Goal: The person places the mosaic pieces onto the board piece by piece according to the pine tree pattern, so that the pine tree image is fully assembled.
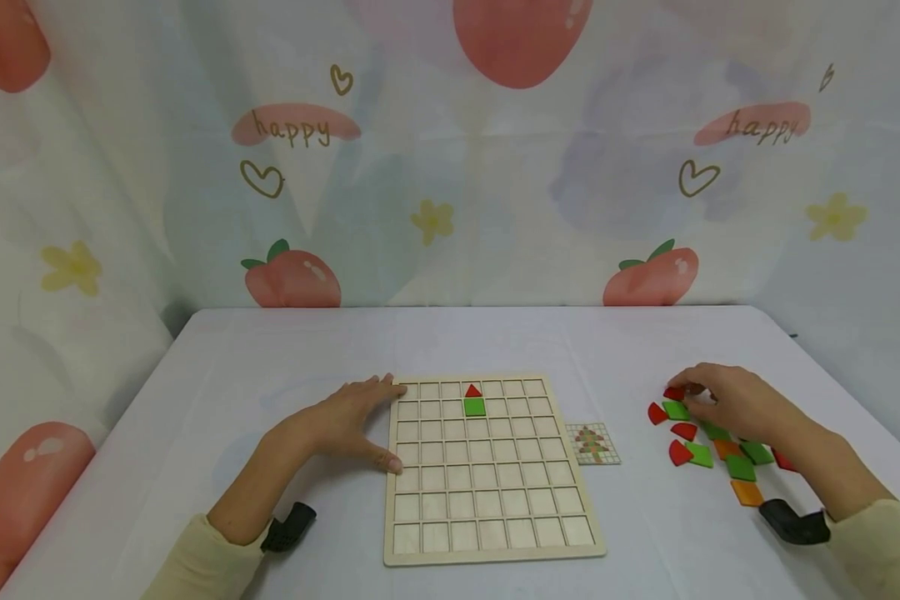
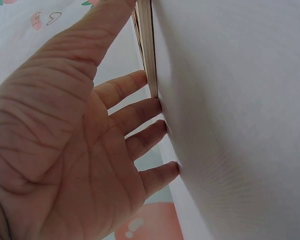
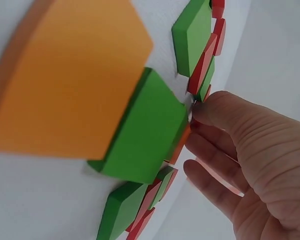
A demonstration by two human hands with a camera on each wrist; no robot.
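Note:
A wooden grid board lies in the middle of the table, with a red triangle in its far row and a green square just below that. My left hand rests at the board's left side, fingers spread and thumb on its edge; in the left wrist view the fingertips meet the edge and the cloth. On the right, my right hand reaches over a group of coloured pieces and pinches a red piece with its fingertips. The right wrist view mostly hides that piece behind the thumb.
A small card with a tree pattern lies against the board's right side. Several green, red and orange pieces lie under and around my right hand, including an orange square nearest me. A printed curtain hangs behind the table.

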